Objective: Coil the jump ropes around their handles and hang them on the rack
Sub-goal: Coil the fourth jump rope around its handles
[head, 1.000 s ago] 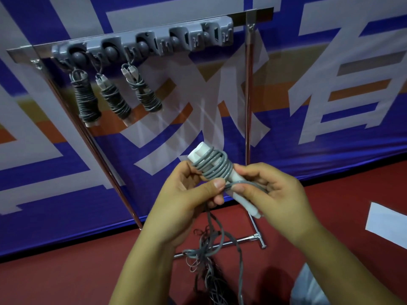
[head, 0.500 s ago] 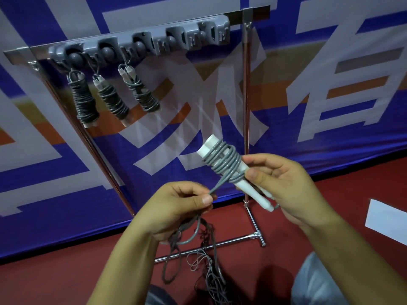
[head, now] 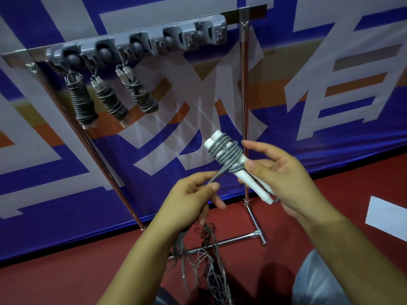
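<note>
Two white handles [head: 229,164], held side by side, lie with their long axis running from ten o'clock down to four o'clock; the right hand [head: 279,179] pinches their lower half between thumb and fingers. One grey cord [head: 224,150] is wound around their upper half, and its free run leaves the coil toward seven o'clock into the left hand [head: 193,194], closed on it just below the handles. That hand is the nearer one for feeding the next turn, I judge. Slack cord [head: 207,267] dangles beneath. Three coiled ropes [head: 110,100] hang at ten o'clock on one rack [head: 141,45], its right-hand slots free.
</note>
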`<state>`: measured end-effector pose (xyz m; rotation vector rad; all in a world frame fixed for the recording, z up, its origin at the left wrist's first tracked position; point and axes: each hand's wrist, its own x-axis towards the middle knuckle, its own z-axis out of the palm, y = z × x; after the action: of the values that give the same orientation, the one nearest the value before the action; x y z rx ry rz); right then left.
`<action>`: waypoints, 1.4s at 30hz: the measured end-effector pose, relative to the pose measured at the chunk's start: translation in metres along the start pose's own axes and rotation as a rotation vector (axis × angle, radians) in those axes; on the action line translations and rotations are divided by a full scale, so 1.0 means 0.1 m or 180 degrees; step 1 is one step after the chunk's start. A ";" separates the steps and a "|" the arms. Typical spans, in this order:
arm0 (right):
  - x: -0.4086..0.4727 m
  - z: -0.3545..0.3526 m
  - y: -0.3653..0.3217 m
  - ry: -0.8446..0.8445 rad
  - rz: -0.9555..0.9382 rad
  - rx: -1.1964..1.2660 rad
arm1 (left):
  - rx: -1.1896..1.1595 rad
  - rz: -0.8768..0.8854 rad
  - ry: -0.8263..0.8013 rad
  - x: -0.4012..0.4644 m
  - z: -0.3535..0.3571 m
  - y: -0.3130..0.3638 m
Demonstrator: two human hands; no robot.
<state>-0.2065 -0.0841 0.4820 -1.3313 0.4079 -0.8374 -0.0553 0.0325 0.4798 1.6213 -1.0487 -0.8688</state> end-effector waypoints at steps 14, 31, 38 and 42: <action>0.03 -0.03 -0.07 0.0051 -0.0356 -0.0557 | -0.1811 0.0083 -0.1208 0.14 0.03 0.00; 0.09 -0.17 -0.07 -0.0861 0.0048 0.0335 | -0.0320 0.0662 -0.0537 0.15 -0.17 0.05; 0.02 -0.21 -0.12 -0.1428 0.0271 0.0252 | 0.0523 0.0875 -0.0433 0.06 -0.10 0.03; 0.03 -0.29 -0.10 -0.2017 0.0322 -0.0014 | 0.0773 0.0997 -0.0447 0.08 -0.03 0.02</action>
<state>-0.2280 -0.1066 0.4855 -1.4846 -0.0239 -0.2980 -0.0499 0.0262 0.4825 1.5505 -1.5091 -0.6708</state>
